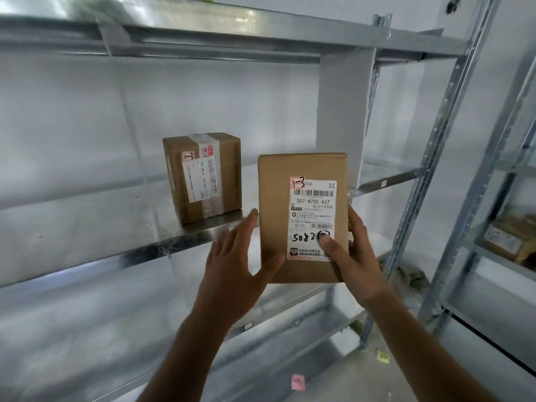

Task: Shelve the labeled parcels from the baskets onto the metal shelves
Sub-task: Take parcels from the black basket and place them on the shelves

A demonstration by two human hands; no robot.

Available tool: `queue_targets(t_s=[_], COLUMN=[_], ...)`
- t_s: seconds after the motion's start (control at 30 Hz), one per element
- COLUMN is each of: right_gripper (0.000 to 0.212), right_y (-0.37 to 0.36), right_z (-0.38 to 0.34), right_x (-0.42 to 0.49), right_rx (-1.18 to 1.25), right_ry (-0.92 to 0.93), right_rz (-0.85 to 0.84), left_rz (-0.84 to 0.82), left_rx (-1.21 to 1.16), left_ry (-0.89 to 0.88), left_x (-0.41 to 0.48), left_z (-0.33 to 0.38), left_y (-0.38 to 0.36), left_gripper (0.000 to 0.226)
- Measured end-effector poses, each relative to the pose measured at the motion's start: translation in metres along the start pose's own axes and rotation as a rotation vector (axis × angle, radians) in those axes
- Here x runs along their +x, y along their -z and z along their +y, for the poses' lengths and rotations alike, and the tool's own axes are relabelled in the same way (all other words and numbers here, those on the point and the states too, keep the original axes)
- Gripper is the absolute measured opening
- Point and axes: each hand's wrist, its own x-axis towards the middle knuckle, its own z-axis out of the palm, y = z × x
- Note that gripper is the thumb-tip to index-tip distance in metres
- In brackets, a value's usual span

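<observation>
A flat brown cardboard parcel (pixel 278 198) with a white shipping label marked "1-3" and "5082" stands upright in front of the metal shelf (pixel 116 256). My right hand (pixel 351 256) grips its right edge, thumb pressed on the label. My left hand (pixel 235 262) lies against its left edge with fingers straight, thumb touching the lower front. A second brown parcel (pixel 203 181), taped and also labeled "1-3", stands on the same shelf further back to the left.
An upper shelf board (pixel 232 36) runs overhead. A perforated upright post (pixel 429 169) bounds the shelf on the right. Another rack at the far right holds a brown package (pixel 510 239). Pink (pixel 298 382) and yellow (pixel 383 356) tags lie on the floor.
</observation>
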Motion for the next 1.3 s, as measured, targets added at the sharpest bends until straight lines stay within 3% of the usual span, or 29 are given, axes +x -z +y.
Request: queue_targets(t_s=[0.17, 0.4, 0.83, 1.07, 1.3], right_gripper=[0.069, 0.079, 0.089, 0.090, 0.089], right_y=[0.018, 0.038, 0.024, 0.015, 0.003], right_z=[-0.002, 0.020, 0.080, 0.099, 0.102], right_x=[0.072, 0.171, 0.267, 0.283, 0.285], right_rx=[-0.023, -0.006, -0.049, -0.168, -0.227], right_ry=[0.109, 0.190, 0.108, 0.134, 0.166], right_rz=[-0.108, -0.246, -0.453, -0.403, -0.316], left_rz=[0.074, 0.260, 0.337, 0.396, 0.419], left_rx=[-0.301, -0.495, -0.287, -0.072, -0.049], left_ry=[0.013, 0.019, 0.231, 0.239, 0.290], left_x=[0.046, 0.119, 0.204, 0.224, 0.225], left_z=[0.030, 0.038, -0.003, -0.015, -0.009], left_y=[-0.030, -0.071, -0.098, -0.113, -0.115], left_gripper=[0.084, 0.088, 0.101, 0.100, 0.105])
